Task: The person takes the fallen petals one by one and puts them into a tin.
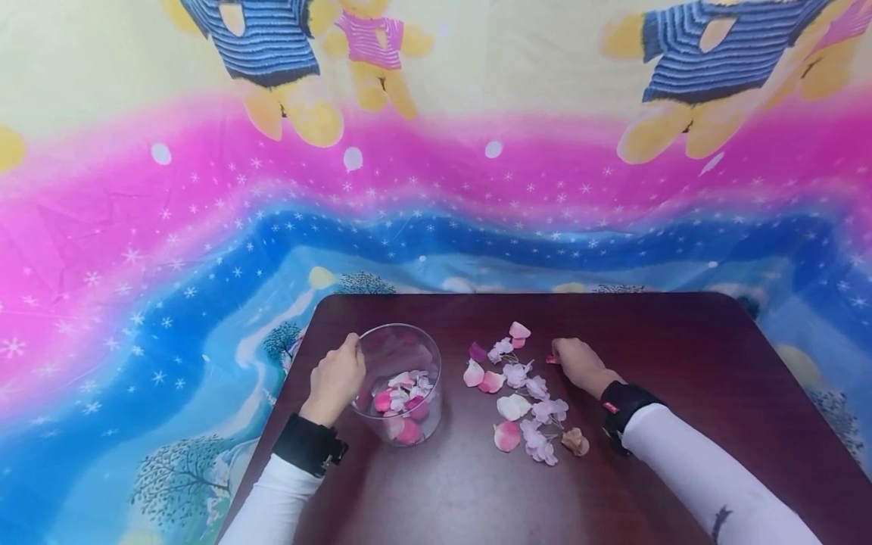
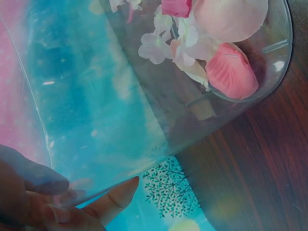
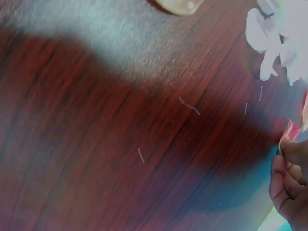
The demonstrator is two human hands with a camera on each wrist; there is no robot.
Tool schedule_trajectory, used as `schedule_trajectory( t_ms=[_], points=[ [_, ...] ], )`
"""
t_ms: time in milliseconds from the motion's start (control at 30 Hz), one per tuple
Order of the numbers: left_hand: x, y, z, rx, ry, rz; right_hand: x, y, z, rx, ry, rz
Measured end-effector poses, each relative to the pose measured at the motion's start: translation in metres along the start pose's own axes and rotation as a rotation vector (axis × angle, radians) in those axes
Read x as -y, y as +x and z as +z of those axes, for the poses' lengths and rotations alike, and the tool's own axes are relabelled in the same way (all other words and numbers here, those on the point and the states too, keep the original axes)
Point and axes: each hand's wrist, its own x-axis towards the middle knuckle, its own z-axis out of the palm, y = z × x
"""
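On the left of the table, a clear round container [image 1: 397, 378] holds a mix of pink, white and magenta petals [image 1: 409, 431]. My left hand [image 1: 335, 380] pinches its rim on the left side, the thumb and fingers at the wall in the left wrist view. At the right of the loose flowers, my right hand [image 1: 579, 365] pinches a small pink petal [image 3: 290, 131] between thumb and fingertips, close over the table. Nearby lie pale lilac blossoms [image 1: 538, 387], a white petal [image 1: 514, 407] and a pink petal [image 1: 507, 437].
The dark reddish-brown table [image 1: 688, 454] has rounded far corners. A tan dried petal [image 1: 575, 442] lies nearest the right forearm, and a purple petal [image 1: 478, 352] sits toward the container. Behind the table hangs a patterned cloth [image 1: 477, 182] with bears and snowflakes.
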Motion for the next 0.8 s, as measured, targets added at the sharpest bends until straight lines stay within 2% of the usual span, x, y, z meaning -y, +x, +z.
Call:
schedule_trajectory(
  t_ms=[433,800],
  points=[
    [0.001,0.0,0.001,0.004,0.006,0.008,0.014,-0.002,-0.015,-0.06,0.02,-0.076],
    [0.0,0.0,0.0,-0.004,0.008,0.001,0.039,-0.011,-0.037,-0.16,0.037,-0.197]
  ],
)
